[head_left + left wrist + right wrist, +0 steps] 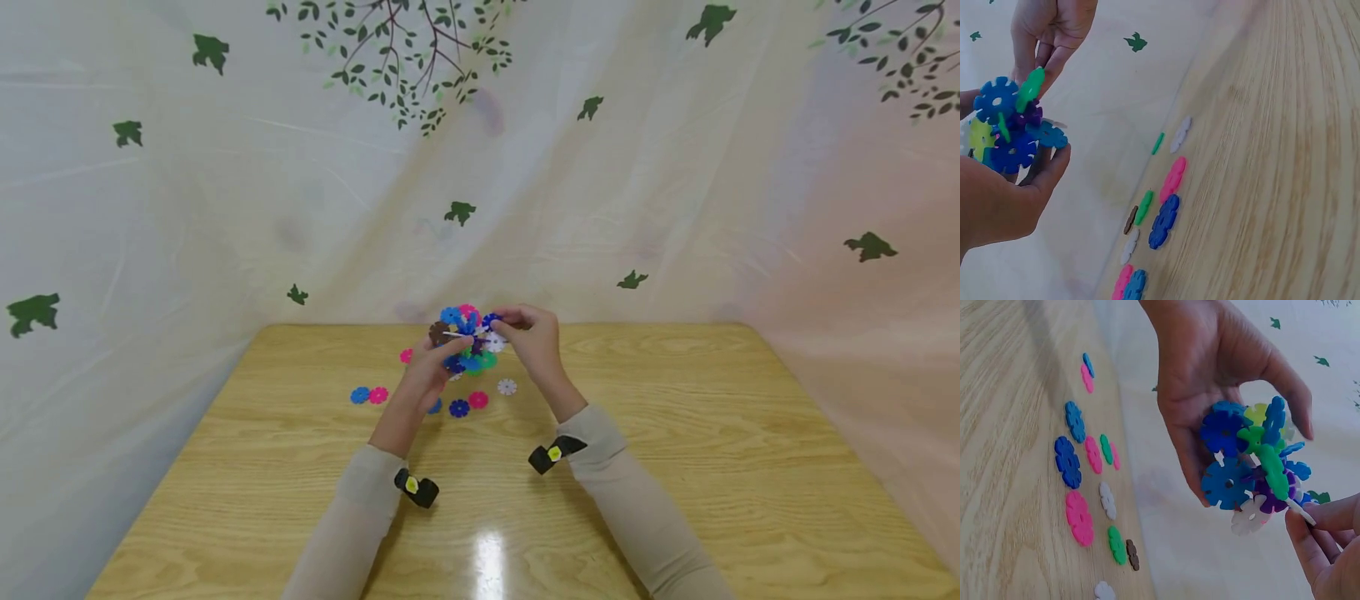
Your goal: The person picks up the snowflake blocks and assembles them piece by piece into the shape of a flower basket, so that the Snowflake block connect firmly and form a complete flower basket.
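Note:
Up off the table, my left hand holds a cluster of interlocking plastic flower discs in blue, green, purple, yellow, white and other colours. In the right wrist view the left palm lies behind the cluster, with the thumb extended along its far side. My right hand is at the cluster's right edge. Its thumb and fingers pinch a white flower disc, seen nearly edge-on against the cluster. A dark blue disc shows close to the right fingertips in the head view. Parts of the cluster are hidden by the left hand.
Loose flower discs lie on the wooden table below the hands: a pink one, a dark blue one, a green one, a brown one and several more. A printed cloth hangs behind the table.

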`<state>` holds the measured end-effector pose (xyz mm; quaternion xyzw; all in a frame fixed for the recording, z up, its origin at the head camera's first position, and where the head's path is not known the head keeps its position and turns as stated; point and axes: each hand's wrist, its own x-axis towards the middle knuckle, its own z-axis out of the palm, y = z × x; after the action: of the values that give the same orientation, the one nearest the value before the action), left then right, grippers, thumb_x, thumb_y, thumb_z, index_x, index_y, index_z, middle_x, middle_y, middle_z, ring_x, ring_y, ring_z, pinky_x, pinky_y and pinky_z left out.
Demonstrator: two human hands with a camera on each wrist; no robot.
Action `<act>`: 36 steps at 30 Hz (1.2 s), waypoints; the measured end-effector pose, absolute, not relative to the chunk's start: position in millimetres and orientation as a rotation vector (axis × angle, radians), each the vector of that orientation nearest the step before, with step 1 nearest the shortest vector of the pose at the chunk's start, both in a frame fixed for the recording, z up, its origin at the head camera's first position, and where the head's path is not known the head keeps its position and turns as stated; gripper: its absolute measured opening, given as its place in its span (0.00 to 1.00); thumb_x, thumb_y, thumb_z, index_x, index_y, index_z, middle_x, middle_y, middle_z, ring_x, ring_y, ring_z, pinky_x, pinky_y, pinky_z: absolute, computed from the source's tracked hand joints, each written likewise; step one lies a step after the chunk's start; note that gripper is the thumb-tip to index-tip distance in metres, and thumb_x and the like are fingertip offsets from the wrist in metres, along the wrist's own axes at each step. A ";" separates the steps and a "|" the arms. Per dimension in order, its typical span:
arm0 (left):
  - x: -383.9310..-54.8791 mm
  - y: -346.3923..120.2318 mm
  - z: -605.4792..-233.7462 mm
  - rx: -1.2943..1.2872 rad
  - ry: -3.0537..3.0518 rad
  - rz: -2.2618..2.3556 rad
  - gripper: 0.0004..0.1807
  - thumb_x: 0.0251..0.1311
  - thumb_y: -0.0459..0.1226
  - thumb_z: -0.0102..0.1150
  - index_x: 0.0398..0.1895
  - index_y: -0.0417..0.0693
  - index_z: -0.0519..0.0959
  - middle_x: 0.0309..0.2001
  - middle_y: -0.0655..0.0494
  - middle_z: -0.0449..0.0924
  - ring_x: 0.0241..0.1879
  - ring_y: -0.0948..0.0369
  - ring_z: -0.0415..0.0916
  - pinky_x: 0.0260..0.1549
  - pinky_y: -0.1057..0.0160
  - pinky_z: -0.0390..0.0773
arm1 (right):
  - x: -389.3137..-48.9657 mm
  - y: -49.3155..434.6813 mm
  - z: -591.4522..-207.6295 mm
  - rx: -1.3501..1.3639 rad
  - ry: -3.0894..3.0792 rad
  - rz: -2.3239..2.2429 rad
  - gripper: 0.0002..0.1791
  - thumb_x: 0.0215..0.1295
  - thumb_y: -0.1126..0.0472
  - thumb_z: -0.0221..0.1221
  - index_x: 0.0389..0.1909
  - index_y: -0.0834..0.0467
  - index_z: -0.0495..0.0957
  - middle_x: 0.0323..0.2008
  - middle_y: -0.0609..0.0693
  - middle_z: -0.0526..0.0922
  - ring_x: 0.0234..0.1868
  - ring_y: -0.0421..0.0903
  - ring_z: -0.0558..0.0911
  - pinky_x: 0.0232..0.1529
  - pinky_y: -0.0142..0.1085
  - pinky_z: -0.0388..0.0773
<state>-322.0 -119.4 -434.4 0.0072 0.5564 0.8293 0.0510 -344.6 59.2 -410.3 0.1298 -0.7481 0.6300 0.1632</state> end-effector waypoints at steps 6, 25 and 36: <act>-322.3 -117.5 -435.2 -0.008 1.700 2.577 0.31 0.62 0.31 0.66 0.69 0.51 0.72 0.57 0.55 0.80 0.53 0.62 0.80 0.51 0.68 0.81 | -341.4 54.2 -411.0 0.386 -2.129 1.821 0.08 0.62 0.70 0.69 0.41 0.67 0.86 0.36 0.63 0.87 0.31 0.39 0.80 0.32 0.26 0.82; -326.3 -130.9 -433.2 0.050 1.692 2.572 0.39 0.65 0.30 0.62 0.78 0.58 0.63 0.74 0.47 0.67 0.69 0.51 0.69 0.57 0.65 0.80 | -345.7 74.5 -400.8 0.537 -2.340 1.986 0.18 0.73 0.55 0.62 0.54 0.64 0.83 0.45 0.60 0.86 0.40 0.45 0.86 0.48 0.49 0.86; -327.0 -136.9 -430.4 0.077 1.671 2.535 0.39 0.66 0.31 0.61 0.79 0.57 0.60 0.75 0.48 0.64 0.70 0.53 0.67 0.51 0.69 0.82 | -371.7 106.4 -421.5 0.696 -2.878 1.692 0.18 0.72 0.59 0.62 0.56 0.67 0.81 0.49 0.63 0.87 0.47 0.57 0.86 0.52 0.55 0.83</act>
<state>-327.0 -136.9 -430.4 0.0253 0.5494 0.8335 0.0523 -371.7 106.4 -421.5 0.2022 -0.8362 0.4918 -0.1339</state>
